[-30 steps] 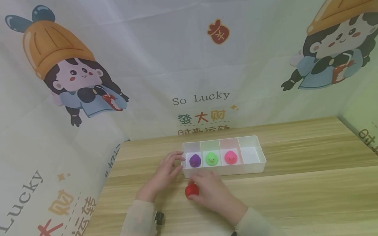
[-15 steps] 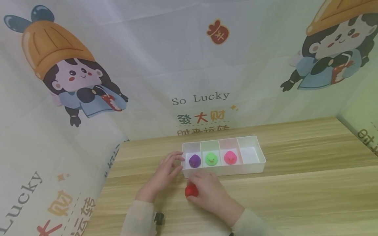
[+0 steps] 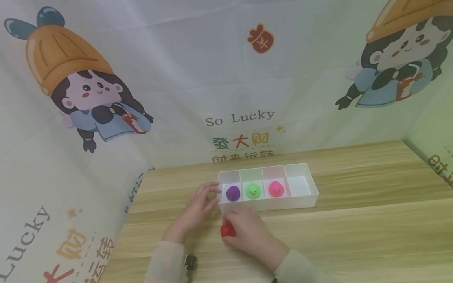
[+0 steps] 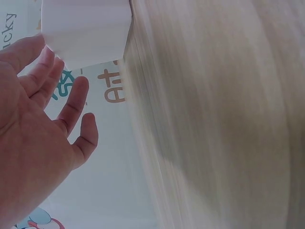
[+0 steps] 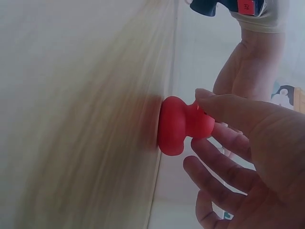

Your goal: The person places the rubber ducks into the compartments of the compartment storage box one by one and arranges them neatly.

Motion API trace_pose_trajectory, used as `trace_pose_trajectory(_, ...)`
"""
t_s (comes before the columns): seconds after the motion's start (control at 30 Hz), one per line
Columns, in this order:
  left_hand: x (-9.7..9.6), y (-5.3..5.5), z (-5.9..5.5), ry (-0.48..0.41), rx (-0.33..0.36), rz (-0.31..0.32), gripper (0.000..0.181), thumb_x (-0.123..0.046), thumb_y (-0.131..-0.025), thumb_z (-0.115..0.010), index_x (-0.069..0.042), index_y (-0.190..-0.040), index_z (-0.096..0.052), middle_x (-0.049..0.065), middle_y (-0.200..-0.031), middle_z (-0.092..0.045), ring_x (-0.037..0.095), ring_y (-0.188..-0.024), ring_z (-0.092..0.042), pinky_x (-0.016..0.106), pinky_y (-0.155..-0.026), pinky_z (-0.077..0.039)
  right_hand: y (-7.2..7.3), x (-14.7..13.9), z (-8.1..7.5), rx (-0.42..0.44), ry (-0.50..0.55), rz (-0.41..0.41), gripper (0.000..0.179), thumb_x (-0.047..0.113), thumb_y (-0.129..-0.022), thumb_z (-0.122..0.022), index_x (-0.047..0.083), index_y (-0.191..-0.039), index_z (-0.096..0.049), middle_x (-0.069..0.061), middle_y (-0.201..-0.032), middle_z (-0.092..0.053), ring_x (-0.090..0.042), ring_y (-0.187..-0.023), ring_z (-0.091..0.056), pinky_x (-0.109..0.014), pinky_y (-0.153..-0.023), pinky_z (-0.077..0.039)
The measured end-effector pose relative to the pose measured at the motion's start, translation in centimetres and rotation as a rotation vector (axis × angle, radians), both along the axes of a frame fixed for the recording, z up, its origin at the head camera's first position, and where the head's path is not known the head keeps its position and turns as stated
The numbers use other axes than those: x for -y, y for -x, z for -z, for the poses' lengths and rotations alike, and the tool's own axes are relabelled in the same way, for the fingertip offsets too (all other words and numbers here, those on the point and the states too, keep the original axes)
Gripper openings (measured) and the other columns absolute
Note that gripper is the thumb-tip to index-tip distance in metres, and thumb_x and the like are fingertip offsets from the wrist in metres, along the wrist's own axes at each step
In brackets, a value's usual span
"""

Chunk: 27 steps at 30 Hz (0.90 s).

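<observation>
My right hand (image 3: 252,232) pinches a red toy duck (image 5: 183,126) by its head, between thumb and fingertips. In the right wrist view the duck's rounded base meets the wooden tabletop; in the head view the hand covers part of it. The left hand (image 3: 199,206) stays at the left end of a white divided box (image 3: 276,204), its loosely bent fingertips touching the end wall. Purple (image 3: 233,193), green (image 3: 253,190) and pink (image 3: 276,189) toy ducks sit one to a compartment, left to right. The rightmost compartment (image 3: 300,184) shows only its white floor.
The box stands toward the back of the wooden table (image 3: 354,236), ahead of both hands. Behind and at the sides hangs a printed cloth (image 3: 184,78). A small black device (image 3: 190,262) sits by the left sleeve.
My right hand and forearm have shifted slightly left, with the red duck still pinched. The left hand, the box and the other ducks keep their places.
</observation>
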<state>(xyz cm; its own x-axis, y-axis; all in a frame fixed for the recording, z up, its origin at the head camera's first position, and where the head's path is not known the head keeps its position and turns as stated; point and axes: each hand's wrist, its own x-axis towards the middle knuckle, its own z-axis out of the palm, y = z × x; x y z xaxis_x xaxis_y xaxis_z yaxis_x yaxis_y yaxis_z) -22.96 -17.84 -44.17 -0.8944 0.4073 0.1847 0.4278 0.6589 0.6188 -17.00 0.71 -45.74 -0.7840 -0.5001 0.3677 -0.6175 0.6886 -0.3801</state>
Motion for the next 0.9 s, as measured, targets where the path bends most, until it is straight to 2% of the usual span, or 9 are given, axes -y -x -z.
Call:
trace_pose_trajectory(0.27, 0.1, -0.1, 0.1, 0.011, -0.014, -0.004, 0.023, -0.019, -0.087, -0.056, -0.017, -0.11, -0.052, -0.003, -0.134, -0.036, 0.019, -0.098, -0.045, 0.039, -0.083, -0.037, -0.1, 0.0, 0.0, -0.004, -0.002, -0.009, 0.027, 0.031, -0.064, -0.075, 0.021, -0.083, -0.058, 0.012, -0.077, -0.049, -0.008, -0.075, -0.044, -0.028, -0.064, -0.037)
trace_pose_trajectory(0.5, 0.0, -0.1, 0.1, 0.01, -0.019, -0.024, 0.023, -0.017, -0.086, -0.057, -0.017, -0.109, -0.053, -0.006, -0.133, -0.037, 0.018, -0.097, -0.046, 0.04, -0.084, -0.035, 0.1, -0.4, 0.1, 0.0, 0.03, -0.029, 0.026, 0.028, -0.065, -0.074, 0.021, -0.085, -0.06, 0.012, -0.08, -0.052, -0.007, -0.077, -0.046, -0.028, -0.068, -0.041)
trace_pose_trajectory(0.73, 0.0, -0.1, 0.1, 0.009, -0.035, -0.016, 0.024, -0.015, -0.086, -0.058, -0.016, -0.11, -0.053, -0.003, -0.133, -0.037, 0.018, -0.097, -0.046, 0.041, -0.083, -0.036, 0.2, -0.9, 0.2, -0.008, 0.06, -0.045, 0.025, 0.029, -0.067, -0.073, 0.02, -0.087, -0.06, 0.013, -0.079, -0.054, -0.005, -0.075, -0.047, -0.027, -0.071, -0.042)
trace_pose_trajectory(0.9, -0.1, -0.1, 0.1, 0.029, -0.026, -0.022, 0.023, -0.019, -0.087, -0.057, -0.019, -0.11, -0.053, -0.005, -0.134, -0.037, 0.018, -0.098, -0.046, 0.043, -0.086, -0.032, 0.2, -1.5, -0.1, -0.009, 0.055, -0.052, 0.024, 0.031, -0.069, -0.071, 0.021, -0.087, -0.06, 0.014, -0.078, -0.054, -0.003, -0.073, -0.046, -0.027, -0.07, -0.041)
